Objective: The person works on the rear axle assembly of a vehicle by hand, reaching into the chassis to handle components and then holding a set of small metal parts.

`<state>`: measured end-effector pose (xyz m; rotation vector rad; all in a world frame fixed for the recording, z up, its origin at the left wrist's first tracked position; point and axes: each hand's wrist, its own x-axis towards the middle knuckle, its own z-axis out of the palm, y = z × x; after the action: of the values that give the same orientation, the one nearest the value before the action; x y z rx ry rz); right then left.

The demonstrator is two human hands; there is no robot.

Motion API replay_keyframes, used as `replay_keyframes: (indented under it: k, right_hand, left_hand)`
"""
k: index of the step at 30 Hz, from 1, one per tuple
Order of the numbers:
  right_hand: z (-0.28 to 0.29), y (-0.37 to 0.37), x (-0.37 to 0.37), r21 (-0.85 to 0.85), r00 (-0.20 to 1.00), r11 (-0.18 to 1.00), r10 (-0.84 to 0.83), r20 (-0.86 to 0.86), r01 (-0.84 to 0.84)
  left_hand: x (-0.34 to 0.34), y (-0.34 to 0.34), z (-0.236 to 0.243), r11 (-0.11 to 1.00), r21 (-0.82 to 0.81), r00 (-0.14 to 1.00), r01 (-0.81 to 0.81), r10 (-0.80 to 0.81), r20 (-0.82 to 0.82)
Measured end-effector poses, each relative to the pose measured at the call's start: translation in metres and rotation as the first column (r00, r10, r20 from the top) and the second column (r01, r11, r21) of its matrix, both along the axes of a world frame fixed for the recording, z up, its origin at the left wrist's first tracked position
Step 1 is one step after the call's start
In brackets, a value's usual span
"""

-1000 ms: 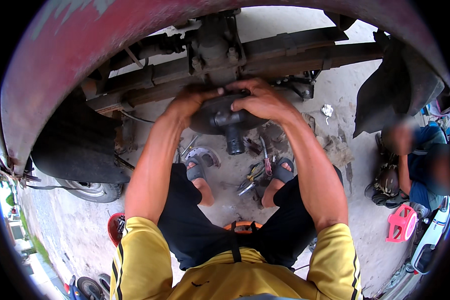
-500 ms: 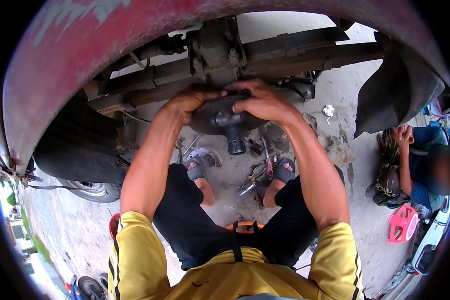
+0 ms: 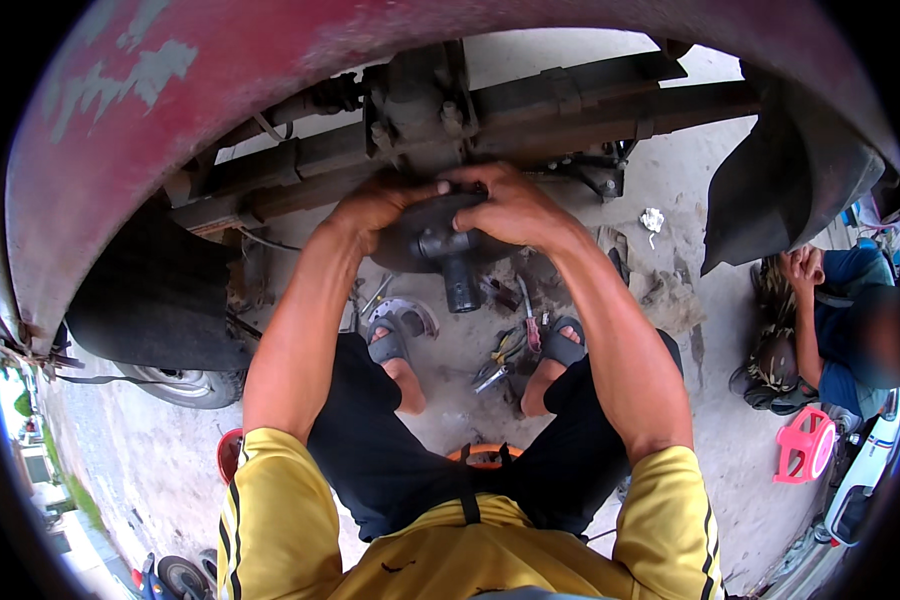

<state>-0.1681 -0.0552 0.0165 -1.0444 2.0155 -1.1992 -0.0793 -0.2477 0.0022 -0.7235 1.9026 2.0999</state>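
1. Left hand (image 3: 368, 215) and right hand (image 3: 508, 207) grip dark round part (image 3: 425, 247), upper centre.
2. Tools (image 3: 507, 347) lie on stained grey floor (image 3: 460, 415), centre.
3. Red panel (image 3: 230, 75) arches across top.
4. Pink stool (image 3: 816, 440) is near co-worker (image 3: 855, 275), right.

Left sleeve (image 3: 282, 510) farther out, bucket (image 3: 228, 454) more covered

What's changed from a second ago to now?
The left elbow has swung slightly outward to the left, so the yellow left sleeve hides more of the red container. The view has shifted a little. Nothing visibly grabbed or let go: left hand and right hand stay on the dark round part. Red-handled tool and pink stool unmoved.
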Motion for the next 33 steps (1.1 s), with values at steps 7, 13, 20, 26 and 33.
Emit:
replay_keyframes:
  k: [7,13,20,26,33]
  right_hand:
    - [0.0,0.001,-0.002,-0.021,0.999,1.0,0.016,0.034,-0.016]
    - [0.004,0.002,0.0,-0.003,1.0,1.0,0.007,0.007,-0.007]
    - [-0.007,-0.003,-0.003,0.026,0.996,1.0,0.0,-0.085,0.003]
    - [-0.004,0.001,-0.004,-0.027,0.999,0.999,0.036,0.002,-0.036]
    - [-0.011,-0.001,-0.004,0.037,0.996,0.999,-0.011,-0.084,0.014]
  left_hand:
    - [0.003,0.0,0.013,0.999,0.001,0.999,0.033,-0.033,0.02]
    - [0.002,-0.002,0.0,0.997,-0.072,1.0,0.014,-0.014,0.008]
    - [0.007,-0.002,0.009,0.995,0.098,1.0,-0.006,0.003,0.025]
    - [0.008,-0.003,0.015,0.992,0.117,0.999,0.042,-0.045,0.026]
    - [0.005,0.003,0.005,0.999,0.035,1.0,-0.004,0.003,0.026]
